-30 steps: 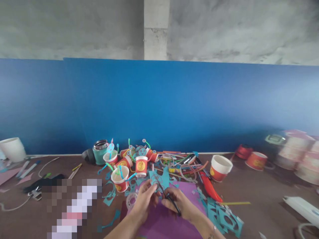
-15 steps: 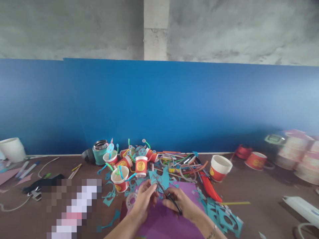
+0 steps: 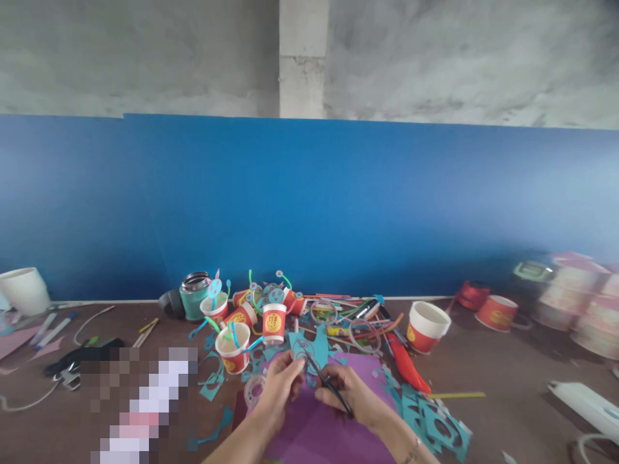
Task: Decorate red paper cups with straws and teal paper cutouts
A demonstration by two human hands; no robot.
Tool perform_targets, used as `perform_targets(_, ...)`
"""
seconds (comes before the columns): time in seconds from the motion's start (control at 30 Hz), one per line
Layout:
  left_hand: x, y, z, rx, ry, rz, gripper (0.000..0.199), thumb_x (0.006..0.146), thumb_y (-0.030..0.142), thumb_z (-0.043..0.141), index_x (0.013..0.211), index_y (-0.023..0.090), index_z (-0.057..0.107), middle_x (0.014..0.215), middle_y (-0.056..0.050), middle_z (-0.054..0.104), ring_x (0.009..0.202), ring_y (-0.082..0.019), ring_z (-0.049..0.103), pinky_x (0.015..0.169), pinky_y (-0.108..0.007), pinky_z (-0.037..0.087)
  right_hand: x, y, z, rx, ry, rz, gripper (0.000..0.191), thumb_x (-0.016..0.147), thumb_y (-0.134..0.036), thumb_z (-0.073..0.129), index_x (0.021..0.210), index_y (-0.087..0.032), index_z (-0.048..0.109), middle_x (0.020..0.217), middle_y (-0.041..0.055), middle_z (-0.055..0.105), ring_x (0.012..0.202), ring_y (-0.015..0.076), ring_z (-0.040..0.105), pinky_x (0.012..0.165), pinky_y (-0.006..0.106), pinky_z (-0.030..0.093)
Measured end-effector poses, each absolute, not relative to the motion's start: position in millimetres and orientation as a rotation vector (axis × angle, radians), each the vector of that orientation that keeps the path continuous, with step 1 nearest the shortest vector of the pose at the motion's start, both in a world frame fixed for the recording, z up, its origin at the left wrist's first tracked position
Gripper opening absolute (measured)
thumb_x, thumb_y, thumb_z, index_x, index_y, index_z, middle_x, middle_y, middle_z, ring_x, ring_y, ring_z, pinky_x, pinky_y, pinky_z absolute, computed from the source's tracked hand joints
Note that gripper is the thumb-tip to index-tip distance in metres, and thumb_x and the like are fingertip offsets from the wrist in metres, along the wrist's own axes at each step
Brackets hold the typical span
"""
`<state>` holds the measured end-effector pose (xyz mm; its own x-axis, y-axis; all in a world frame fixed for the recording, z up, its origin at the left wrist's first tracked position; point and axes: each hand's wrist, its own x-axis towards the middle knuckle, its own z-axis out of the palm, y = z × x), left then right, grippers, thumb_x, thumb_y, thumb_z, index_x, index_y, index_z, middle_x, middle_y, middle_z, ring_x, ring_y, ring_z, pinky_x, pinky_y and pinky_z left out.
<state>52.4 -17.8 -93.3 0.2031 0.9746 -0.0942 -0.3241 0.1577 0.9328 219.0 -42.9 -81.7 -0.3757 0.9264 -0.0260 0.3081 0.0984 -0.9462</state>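
My left hand [image 3: 284, 381] pinches a piece of teal paper [image 3: 300, 345] with circles drawn on it. Closed around the dark handles of a pair of scissors [image 3: 333, 388] is my right hand [image 3: 349, 390], just to the right. The scissor blades point up and left across the teal paper, near my left fingertips. Both hands are above a purple sheet [image 3: 314, 428]. A roll of clear tape [image 3: 254, 390] lies beside my left wrist.
Red-and-white paper cups [image 3: 233, 351] with straws and paper shapes stand behind my left hand, near a teal flask [image 3: 193, 298]. Teal scraps [image 3: 430, 419] and a red packet [image 3: 406, 364] lie to the right. Stacked cups [image 3: 426, 327] stand farther back.
The teal paper has shifted slightly at my left fingertips. Both hands stay in nearly the same place.
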Motion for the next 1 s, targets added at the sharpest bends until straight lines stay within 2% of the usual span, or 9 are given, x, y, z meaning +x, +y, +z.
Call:
perform_targets(0.43,52.1,-17.0,-95.8,0.934,0.853,1.122,0.044,0.060,0.052,0.074,0.062,0.019,0.046,0.047,0.010,0.038,0.037,-0.003,0.023,0.039,-0.019,0.012,220.0,-43.0,-83.0,-1.217,-1.714,1.348,0.041,0.074,-0.056,0.065,0.077,-0.018,0.052,0.051,-0.0084,0.041,0.038,0.0053,0.038,0.036,0.017,0.036)
perform_targets(0.67,53.2,-18.1,-93.7,0.968,0.867,1.145,0.047,0.061,0.058,0.073,0.064,0.020,0.047,0.040,0.012,0.034,0.036,-0.004,0.023,0.037,-0.019,0.012,219.5,-42.3,-83.7,-1.225,-1.704,1.341,0.040,0.074,-0.055,0.065,0.078,-0.017,0.052,0.050,-0.0089,0.042,0.038,0.0047,0.038,0.036,0.016,0.034)
perform_targets(0.83,53.4,-18.1,-96.1,0.988,0.861,1.103,0.044,0.066,0.059,0.068,0.063,0.019,0.050,0.038,0.009,0.041,0.031,-0.005,0.030,0.033,-0.019,0.016,218.8,-43.1,-82.1,-1.225,-1.682,1.368,0.041,0.069,-0.054,0.070,0.075,-0.017,0.051,0.049,-0.0092,0.041,0.038,0.0049,0.037,0.036,0.016,0.034)
perform_targets(1.0,53.6,-19.1,-93.3,0.965,0.876,1.137,0.044,0.062,0.055,0.072,0.060,0.018,0.049,0.047,0.007,0.049,0.033,-0.004,0.034,0.034,-0.018,0.019,218.6,-42.5,-84.4,-1.179,-1.677,1.397,0.044,0.067,-0.055,0.072,0.077,-0.018,0.052,0.051,-0.0093,0.041,0.039,0.0052,0.039,0.038,0.017,0.036)
